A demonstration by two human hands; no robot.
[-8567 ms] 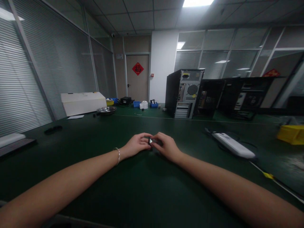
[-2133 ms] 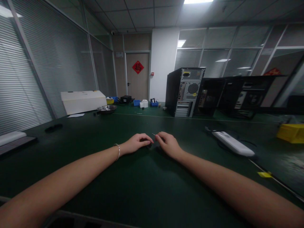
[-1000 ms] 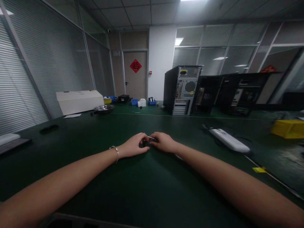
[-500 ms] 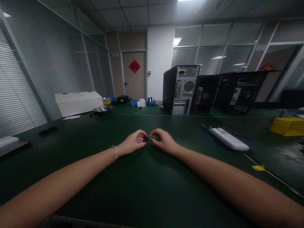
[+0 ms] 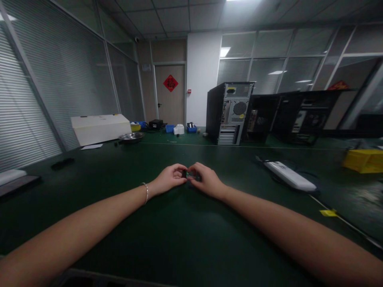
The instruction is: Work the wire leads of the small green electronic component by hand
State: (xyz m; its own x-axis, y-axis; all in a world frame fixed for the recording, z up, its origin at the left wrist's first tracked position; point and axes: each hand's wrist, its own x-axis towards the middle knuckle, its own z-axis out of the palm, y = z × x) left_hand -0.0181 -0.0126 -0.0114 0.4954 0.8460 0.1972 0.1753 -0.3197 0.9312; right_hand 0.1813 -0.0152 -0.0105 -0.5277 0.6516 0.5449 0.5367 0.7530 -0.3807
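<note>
My left hand [image 5: 171, 177] is closed in a pinch on a small dark piece [image 5: 184, 174], just above the dark green table [image 5: 179, 231]. Facing it, my right hand [image 5: 208, 180] grips a small part with a silvery, slim body and a green end [image 5: 192, 176]. Both pieces meet, or nearly so, between my fingertips; whether one sits inside the other I cannot tell. The fingers cover much of both, and they are too small to name more exactly. A bracelet [image 5: 145, 193] circles my left wrist.
A white power strip [image 5: 290, 175] with its cable lies to the right, near a yellow bin [image 5: 363, 160]. Computer towers [image 5: 230, 113] stand at the back right. A metal bowl [image 5: 131, 137], a white box [image 5: 100, 129] and small blue bins [image 5: 191, 128] are farther back.
My hands have come closer together, so the green-ended part in the right now meets or nearly meets the dark piece in the left. The view has shifted slightly.
</note>
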